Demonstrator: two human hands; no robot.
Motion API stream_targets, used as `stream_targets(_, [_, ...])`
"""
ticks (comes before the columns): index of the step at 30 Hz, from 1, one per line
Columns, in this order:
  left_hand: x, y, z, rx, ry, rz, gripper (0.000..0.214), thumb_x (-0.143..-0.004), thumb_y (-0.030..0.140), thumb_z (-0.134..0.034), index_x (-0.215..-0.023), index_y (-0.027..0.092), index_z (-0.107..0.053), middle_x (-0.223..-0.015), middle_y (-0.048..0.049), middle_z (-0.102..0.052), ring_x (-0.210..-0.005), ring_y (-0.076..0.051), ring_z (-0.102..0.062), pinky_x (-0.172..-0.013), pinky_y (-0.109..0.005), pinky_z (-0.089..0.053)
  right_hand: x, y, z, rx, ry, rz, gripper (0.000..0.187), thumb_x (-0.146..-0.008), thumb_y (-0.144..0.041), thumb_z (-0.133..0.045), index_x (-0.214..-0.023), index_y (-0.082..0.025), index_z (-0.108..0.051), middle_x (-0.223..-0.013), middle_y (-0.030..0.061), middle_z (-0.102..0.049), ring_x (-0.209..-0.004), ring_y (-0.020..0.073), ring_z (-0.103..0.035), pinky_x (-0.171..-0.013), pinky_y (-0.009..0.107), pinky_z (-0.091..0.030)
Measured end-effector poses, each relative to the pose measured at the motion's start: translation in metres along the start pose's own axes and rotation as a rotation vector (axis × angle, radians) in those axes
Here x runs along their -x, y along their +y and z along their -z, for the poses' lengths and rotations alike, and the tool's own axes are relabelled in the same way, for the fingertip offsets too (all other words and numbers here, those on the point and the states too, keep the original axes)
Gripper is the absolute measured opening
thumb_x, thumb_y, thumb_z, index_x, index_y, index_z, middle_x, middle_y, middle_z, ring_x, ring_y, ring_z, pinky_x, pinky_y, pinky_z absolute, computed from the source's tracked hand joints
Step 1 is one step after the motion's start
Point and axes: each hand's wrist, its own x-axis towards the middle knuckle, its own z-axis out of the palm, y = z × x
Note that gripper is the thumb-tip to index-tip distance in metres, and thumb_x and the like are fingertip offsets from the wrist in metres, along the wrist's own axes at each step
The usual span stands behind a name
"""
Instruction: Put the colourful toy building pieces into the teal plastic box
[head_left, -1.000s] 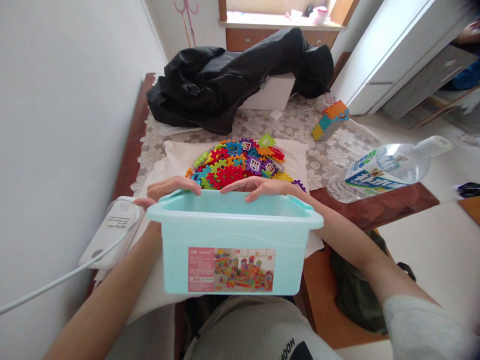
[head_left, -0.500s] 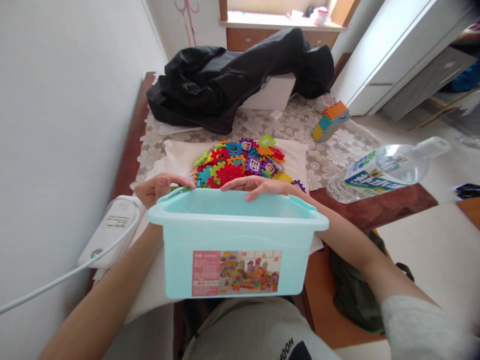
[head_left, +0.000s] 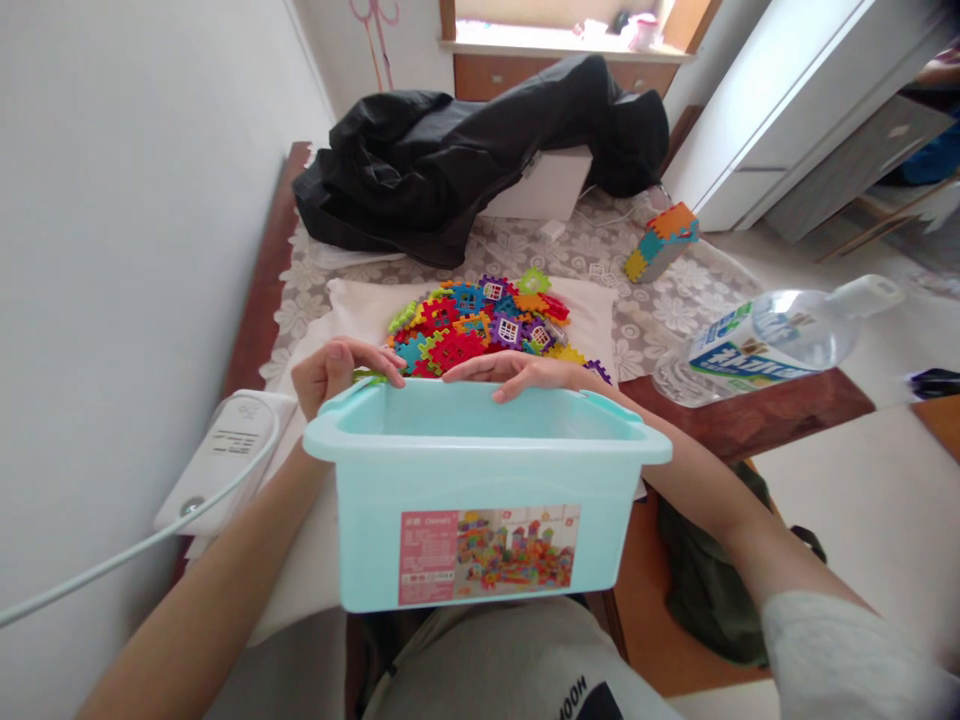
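A light blue plastic tub (head_left: 480, 535) with a picture label on its front stands at the near table edge, against my lap. My right hand (head_left: 525, 372) lies over the tub's far rim, fingers hooked on it. My left hand (head_left: 334, 372) is curled at the tub's far left corner, and a sliver of a green toy piece (head_left: 369, 377) shows under its fingers. Just beyond both hands a heap of colourful interlocking toy tiles (head_left: 480, 325) lies on a white cloth (head_left: 352, 310).
A white power strip (head_left: 225, 455) with its cable lies at the left by the wall. At the right a clear water bottle (head_left: 765, 345) rests on its side. Farther back are a small built block figure (head_left: 664, 238), a black garment (head_left: 465, 150) over a white box, and a lace tablecloth (head_left: 675, 300).
The tub has shifted a little to the right and nearer. My left hand came off the rim's left end and closed into a curl by the corner. The right hand stayed on the far rim.
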Motion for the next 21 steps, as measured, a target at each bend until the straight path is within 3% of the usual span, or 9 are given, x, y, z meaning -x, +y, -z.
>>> stream_targets(3, [0.003, 0.000, -0.001, -0.020, 0.017, -0.001, 0.060, -0.112, 0.062, -0.049, -0.077, 0.024, -0.079, -0.069, -0.0039, -0.078, -0.063, -0.020, -0.074, -0.064, -0.037, -0.059, -0.009, 0.010, 0.012, -0.040, -0.058, 0.011, 0.065, -0.076, -0.017, -0.081, -0.140, -0.020, -0.072, -0.149, 0.0071, -0.073, -0.131, 0.0232, -0.070, -0.110, 0.031, -0.057])
stream_targets(6, [0.006, 0.007, -0.003, -0.072, 0.069, 0.007, 0.053, -0.113, 0.057, -0.051, -0.081, 0.024, -0.078, -0.074, -0.0014, -0.079, -0.062, -0.017, -0.071, -0.060, -0.034, -0.053, -0.008, 0.009, 0.007, -0.063, -0.087, 0.007, 0.066, -0.071, -0.016, -0.081, -0.137, -0.021, -0.073, -0.146, 0.0068, -0.074, -0.130, 0.0245, -0.070, -0.108, 0.033, -0.059])
stream_targets(10, [0.008, 0.015, -0.004, -0.084, 0.089, 0.007, 0.046, -0.112, 0.056, -0.054, -0.085, 0.025, -0.076, -0.072, 0.0017, -0.077, -0.063, -0.017, -0.070, -0.065, -0.035, -0.054, 0.006, -0.006, -0.018, -0.112, 0.052, 0.002, 0.062, -0.073, -0.017, -0.073, -0.135, -0.022, -0.072, -0.153, 0.0065, -0.070, -0.142, 0.0267, -0.064, -0.118, 0.036, -0.054])
stream_targets(13, [0.011, 0.018, -0.006, -0.096, 0.110, -0.044, 0.047, -0.110, 0.061, -0.058, -0.084, 0.026, -0.076, -0.074, 0.0010, -0.077, -0.066, -0.018, -0.070, -0.069, -0.035, -0.057, 0.013, -0.008, -0.025, -0.181, 0.085, 0.026, 0.068, -0.070, -0.016, -0.069, -0.138, -0.018, -0.070, -0.153, 0.0086, -0.069, -0.144, 0.0273, -0.063, -0.123, 0.037, -0.050])
stream_targets(16, [0.018, 0.027, -0.010, -0.079, 0.168, -0.098, 0.046, -0.107, 0.066, -0.061, -0.087, 0.026, -0.075, -0.076, -0.0003, -0.077, -0.067, -0.019, -0.070, -0.070, -0.037, -0.059, 0.008, 0.003, -0.012, -0.199, 0.001, -0.010, 0.075, -0.066, -0.017, -0.070, -0.141, -0.019, -0.069, -0.155, 0.0102, -0.068, -0.140, 0.0297, -0.066, -0.120, 0.040, -0.053])
stream_targets(21, [0.028, 0.037, -0.011, -0.087, 0.215, 0.017, 0.052, -0.104, 0.076, -0.056, -0.095, 0.027, -0.072, -0.082, -0.0045, -0.078, -0.074, -0.024, -0.074, -0.079, -0.042, -0.063, -0.002, 0.020, 0.010, -0.185, -0.123, -0.047, 0.085, -0.069, -0.022, -0.075, -0.153, -0.020, -0.063, -0.163, 0.0116, -0.061, -0.140, 0.0294, -0.067, -0.116, 0.040, -0.056])
